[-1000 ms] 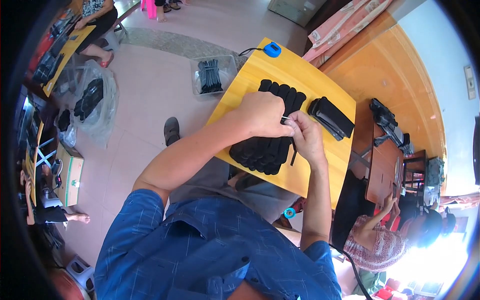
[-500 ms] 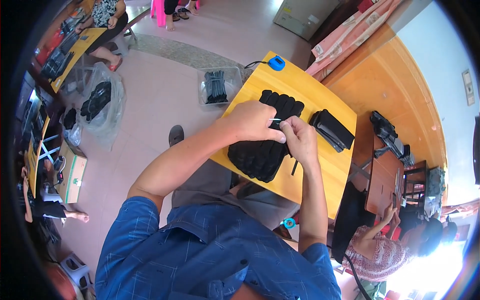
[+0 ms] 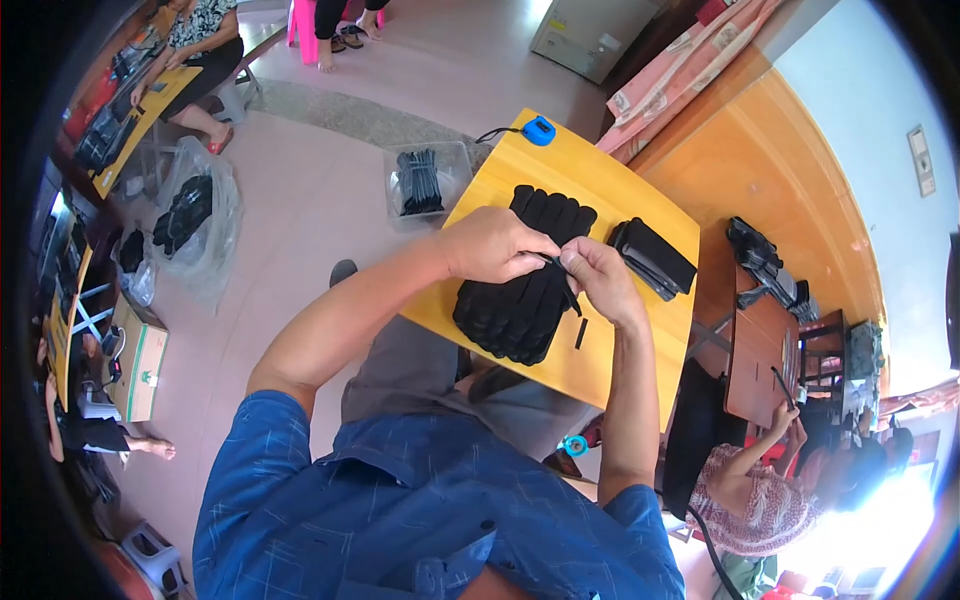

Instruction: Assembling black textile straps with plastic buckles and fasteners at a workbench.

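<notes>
Over a pile of black knitted gloves [image 3: 510,310] on the yellow table, my two hands meet with their fingertips pinched together. My left hand [image 3: 500,245] and my right hand [image 3: 600,278] grip a thin dark strip [image 3: 547,259] between them. Its exact kind is too small to tell, and my fingers cover most of it. A black end dangles beneath my right fingers. Flat on the tabletop near my right wrist lies a short black strip [image 3: 581,334]. To the right of the gloves is a folded black stack [image 3: 652,258].
A blue tape measure [image 3: 539,130] sits at the table's [image 3: 625,350] far corner. Beside the table, a clear bin [image 3: 455,165] holds dark bundled strips. A plastic bag [image 3: 215,250] of black gloves lies on the floor at left. Another person [image 3: 745,500] works at the right.
Both hands have come slightly lower over the gloves, and my left fingers now point more toward the right hand. The thin white piece seen between them earlier no longer shows.
</notes>
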### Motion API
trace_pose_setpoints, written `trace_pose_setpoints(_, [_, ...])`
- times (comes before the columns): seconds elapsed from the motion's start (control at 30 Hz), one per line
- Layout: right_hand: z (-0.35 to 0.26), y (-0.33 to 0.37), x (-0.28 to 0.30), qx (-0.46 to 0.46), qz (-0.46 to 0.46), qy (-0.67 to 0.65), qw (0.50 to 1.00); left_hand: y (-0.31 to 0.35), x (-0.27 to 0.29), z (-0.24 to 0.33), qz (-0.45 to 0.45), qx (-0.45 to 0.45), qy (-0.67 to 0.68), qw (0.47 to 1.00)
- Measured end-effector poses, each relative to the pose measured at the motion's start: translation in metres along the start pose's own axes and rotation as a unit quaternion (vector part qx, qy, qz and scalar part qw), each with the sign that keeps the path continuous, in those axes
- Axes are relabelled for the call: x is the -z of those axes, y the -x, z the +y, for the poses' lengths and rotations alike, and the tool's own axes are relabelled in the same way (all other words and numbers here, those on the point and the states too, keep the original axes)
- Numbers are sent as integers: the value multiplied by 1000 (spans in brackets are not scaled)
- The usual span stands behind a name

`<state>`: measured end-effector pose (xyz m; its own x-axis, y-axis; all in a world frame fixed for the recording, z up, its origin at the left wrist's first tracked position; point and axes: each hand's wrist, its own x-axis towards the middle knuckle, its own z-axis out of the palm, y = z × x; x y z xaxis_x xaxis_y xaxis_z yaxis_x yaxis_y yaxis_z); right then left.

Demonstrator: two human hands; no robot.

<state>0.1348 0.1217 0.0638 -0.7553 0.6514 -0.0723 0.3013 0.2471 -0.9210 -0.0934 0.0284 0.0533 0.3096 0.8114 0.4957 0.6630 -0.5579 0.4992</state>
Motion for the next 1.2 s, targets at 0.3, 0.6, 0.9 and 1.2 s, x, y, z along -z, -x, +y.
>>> trace_pose_setpoints(0.3, [7,6,3,-7,20,-9,1000,-19,7,17,-90,-36,-51,994])
trace_pose_setpoints(0.6, [5,11,-10,12,78,67,995,-40,14,-3,-210,-8,76,975])
trace_pose_setpoints(0.9, [12,2,-12,7,77,18,997,-38,4,-42,-225,44,344,911])
trace_pose_setpoints(1.2, [20,3,-15,-1,92,45,995,-45,7,-7,-235,-27,34,971])
